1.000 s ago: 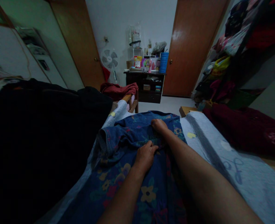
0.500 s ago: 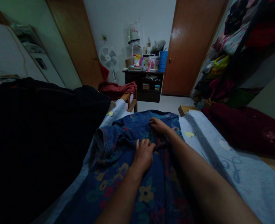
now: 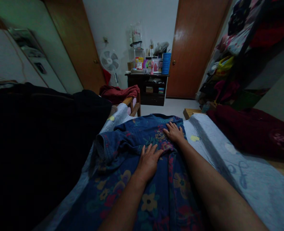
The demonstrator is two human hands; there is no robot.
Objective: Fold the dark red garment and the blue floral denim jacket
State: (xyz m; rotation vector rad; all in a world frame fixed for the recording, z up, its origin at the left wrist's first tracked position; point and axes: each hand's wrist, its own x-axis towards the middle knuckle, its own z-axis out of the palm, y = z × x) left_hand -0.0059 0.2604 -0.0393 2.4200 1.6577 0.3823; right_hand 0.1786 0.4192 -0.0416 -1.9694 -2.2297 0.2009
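A blue floral garment with short sleeves lies spread on the light blue bedsheet. Its left sleeve opening faces the dark clothing at the left. My left hand rests flat on the middle of the garment, fingers stretched forward. Farther up and to the right, my right hand lies on the cloth near its right edge with fingers spread. Neither hand grips the fabric.
Dark clothing is heaped along the left side. A maroon garment lies on the right of the bed. Beyond the bed's foot stand a dark cabinet, a white fan and a wooden chair with red cloth.
My right hand has moved to the right across the garment, and its fingers have spread from a curled pose. My left hand has stayed in place, its fingers flatter.
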